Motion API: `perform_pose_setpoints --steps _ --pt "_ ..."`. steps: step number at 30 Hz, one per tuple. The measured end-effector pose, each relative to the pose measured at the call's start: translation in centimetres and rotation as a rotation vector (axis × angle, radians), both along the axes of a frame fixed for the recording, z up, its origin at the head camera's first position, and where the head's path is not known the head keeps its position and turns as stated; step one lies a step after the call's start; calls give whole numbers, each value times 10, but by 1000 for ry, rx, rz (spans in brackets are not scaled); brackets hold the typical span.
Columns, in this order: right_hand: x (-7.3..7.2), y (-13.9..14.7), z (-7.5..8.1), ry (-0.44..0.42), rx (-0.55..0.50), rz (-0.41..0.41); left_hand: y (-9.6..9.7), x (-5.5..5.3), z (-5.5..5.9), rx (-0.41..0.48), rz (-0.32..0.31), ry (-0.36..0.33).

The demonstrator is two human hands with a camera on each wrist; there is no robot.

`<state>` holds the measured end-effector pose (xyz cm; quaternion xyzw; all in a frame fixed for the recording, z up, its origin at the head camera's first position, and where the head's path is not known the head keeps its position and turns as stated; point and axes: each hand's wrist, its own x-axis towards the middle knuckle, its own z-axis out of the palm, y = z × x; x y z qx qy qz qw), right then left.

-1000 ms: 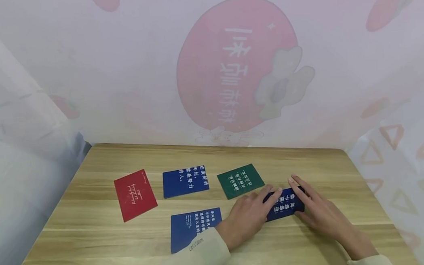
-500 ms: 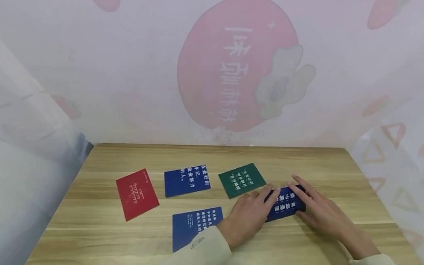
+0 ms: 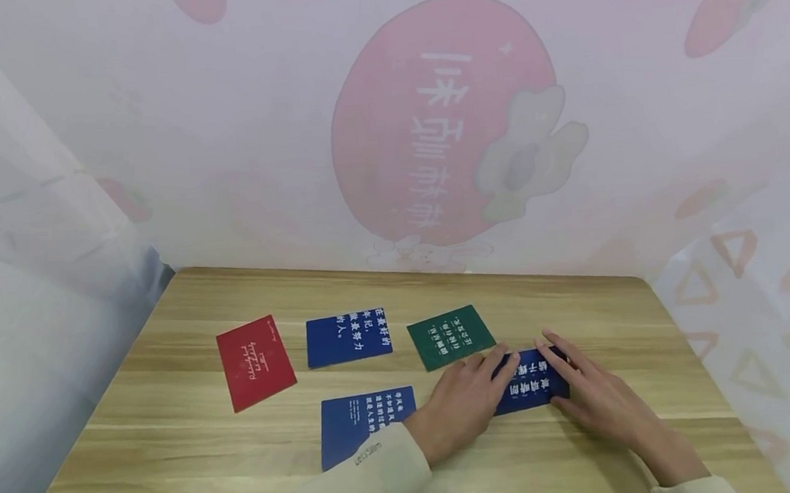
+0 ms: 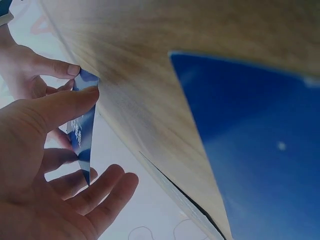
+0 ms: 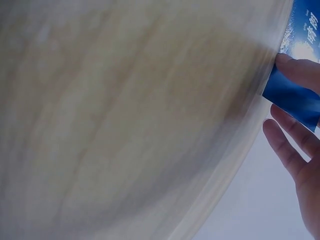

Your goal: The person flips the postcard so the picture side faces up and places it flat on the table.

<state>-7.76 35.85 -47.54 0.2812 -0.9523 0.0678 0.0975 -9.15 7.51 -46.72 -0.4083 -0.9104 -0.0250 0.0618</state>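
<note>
A dark blue card with white characters lies at the right of the table, between the two hands. My left hand holds its left end, thumb at the near edge and fingertips toward the far edge. At the right end, my right hand grips it the same way, its index finger reaching over the top corner. From the left wrist, the card shows between thumb and fingers of the left hand, with two fingers extended free. The right wrist view catches the card under the right thumb.
A red card, a blue card and a green card lie along the back of the wooden table. Another blue card lies nearer, partly covered by the left sleeve. A printed curtain hangs behind.
</note>
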Motion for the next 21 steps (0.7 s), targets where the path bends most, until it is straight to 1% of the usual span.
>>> perform_pose_setpoints --steps 5,9,14,21 --pt "1 1 -1 -26 -2 -8 -1 -1 -1 -17 0 -18" --pt "2 2 -3 -68 -2 -20 -1 -1 -2 -26 2 -33" --pt "6 1 0 -120 -6 -39 -2 -2 -3 -21 4 -58" --pt "7 2 3 -122 1 -42 -2 -4 -4 -21 20 -92"
